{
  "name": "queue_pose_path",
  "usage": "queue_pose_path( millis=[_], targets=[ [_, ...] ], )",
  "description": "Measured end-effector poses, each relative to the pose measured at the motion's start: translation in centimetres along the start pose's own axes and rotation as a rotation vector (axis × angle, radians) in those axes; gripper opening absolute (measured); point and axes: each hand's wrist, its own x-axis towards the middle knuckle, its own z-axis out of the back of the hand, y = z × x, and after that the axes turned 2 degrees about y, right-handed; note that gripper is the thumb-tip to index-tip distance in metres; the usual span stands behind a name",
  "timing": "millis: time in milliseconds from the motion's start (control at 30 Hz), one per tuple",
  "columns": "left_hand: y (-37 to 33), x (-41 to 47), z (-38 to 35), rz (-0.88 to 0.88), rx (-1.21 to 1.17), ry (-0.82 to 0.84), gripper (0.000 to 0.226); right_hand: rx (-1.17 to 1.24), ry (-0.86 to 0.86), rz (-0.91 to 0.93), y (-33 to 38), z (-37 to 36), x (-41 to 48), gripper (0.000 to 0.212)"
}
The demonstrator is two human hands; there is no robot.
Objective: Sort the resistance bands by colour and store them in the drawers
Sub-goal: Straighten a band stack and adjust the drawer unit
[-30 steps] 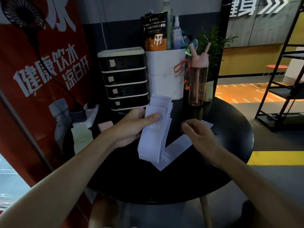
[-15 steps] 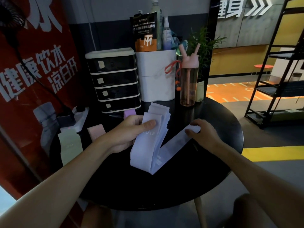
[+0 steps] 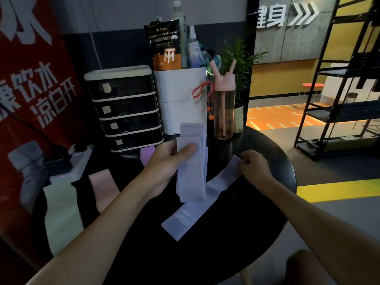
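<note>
My left hand (image 3: 167, 161) holds a stack of pale lavender resistance bands (image 3: 192, 167) upright, thumb pressed on the front one. My right hand (image 3: 254, 168) pinches the far end of another lavender band (image 3: 197, 208) that lies diagonally on the round black table (image 3: 205, 254). A pink band (image 3: 103, 188), a pale green band (image 3: 61, 214) and a purple band (image 3: 147, 156) lie on the table's left side. The black four-drawer unit (image 3: 125, 108) stands at the back left with all drawers closed.
A white container (image 3: 181, 99) with a pouch and bottles stands beside the drawers. A pink-lidded drinking bottle (image 3: 224, 108) and a potted plant (image 3: 240, 79) are at the back right. A white power strip (image 3: 78, 159) sits at the left edge. A black shelf rack (image 3: 339, 89) stands far right.
My right hand has taken hold of the end of the lavender band on the table, and more of that band now shows. My left hand keeps holding the stack.
</note>
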Motion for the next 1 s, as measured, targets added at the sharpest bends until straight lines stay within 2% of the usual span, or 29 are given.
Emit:
queue_pose_path(
  millis=[33,167,233,333,400,467,533,700,867,1000],
  targets=[
    [-0.1,0.3,0.0,-0.017,0.020,-0.032,0.023,0.054,-0.009,0.038,0.4,0.3,-0.2,0.011],
    [-0.9,1.3,0.4,-0.051,0.068,-0.163,0.016,0.220,-0.005,0.258,3.3,2.5,-1.4,0.028],
    [-1.5,1.6,0.7,-0.083,0.071,-0.216,0.017,0.327,-0.003,0.317,5.3,3.7,-2.5,0.024],
    [-2.5,1.5,1.0,-0.110,0.057,-0.218,0.017,0.484,0.033,0.339,8.5,5.0,-4.3,0.019],
    [-2.8,1.2,0.9,-0.111,0.061,-0.193,0.020,0.536,0.124,0.389,10.6,5.4,-5.3,0.016],
    [-2.9,0.8,0.8,-0.114,0.084,-0.182,0.024,0.564,0.218,0.464,12.5,5.3,-6.2,0.014],
    [-3.0,0.2,0.6,-0.104,0.084,-0.172,0.026,0.549,0.241,0.514,13.9,4.6,-6.8,0.015],
    [-3.7,-1.4,0.3,-0.030,-0.045,-0.120,0.031,0.455,0.065,0.528,15.5,2.5,-7.1,0.021],
    [-4.6,-2.1,0.5,0.045,-0.188,-0.141,0.036,0.458,0.023,0.504,16.3,1.9,-7.4,0.015],
    [-5.1,-2.4,0.5,0.088,-0.188,-0.138,0.043,0.441,-0.003,0.551,17.0,1.6,-7.7,0.015]
  ],
)
